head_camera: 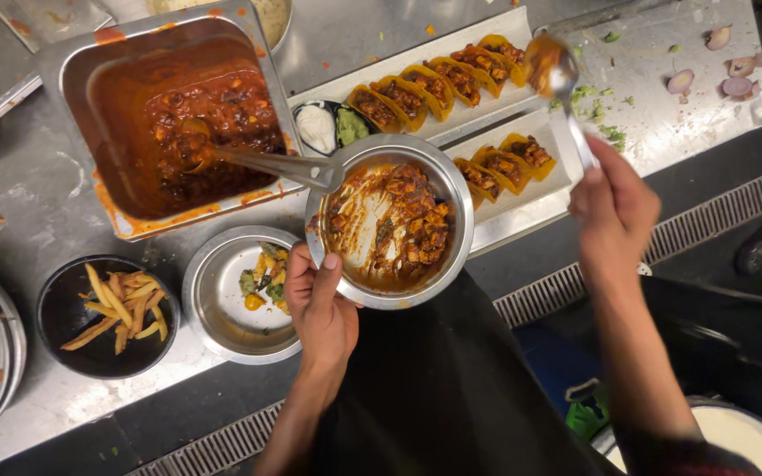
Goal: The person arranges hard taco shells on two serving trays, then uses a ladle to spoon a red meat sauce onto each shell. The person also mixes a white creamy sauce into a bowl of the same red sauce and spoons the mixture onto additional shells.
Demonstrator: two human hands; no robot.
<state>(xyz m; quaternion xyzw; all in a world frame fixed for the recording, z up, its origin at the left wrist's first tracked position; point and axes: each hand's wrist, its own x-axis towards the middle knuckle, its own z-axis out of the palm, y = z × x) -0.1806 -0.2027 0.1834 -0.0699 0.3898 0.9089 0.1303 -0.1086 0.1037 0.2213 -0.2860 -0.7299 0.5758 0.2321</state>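
A person fills taco shells from a steel bowl at a kitchen bench.

The left hand (319,308) grips the steel bowl (390,220) of saucy filling, fingers wrapped on its rim; the right hand (615,207), fingers pinching a loaded spoon (550,70), hovers above the filled tacos (438,84) on their white tray (496,26). The filling step seems underway; next calls for a steady tip.

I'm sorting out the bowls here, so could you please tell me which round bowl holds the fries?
The black bowl, left of the steel bowl with vegetable scraps; the bowl held by the left hand contains saucy filling.
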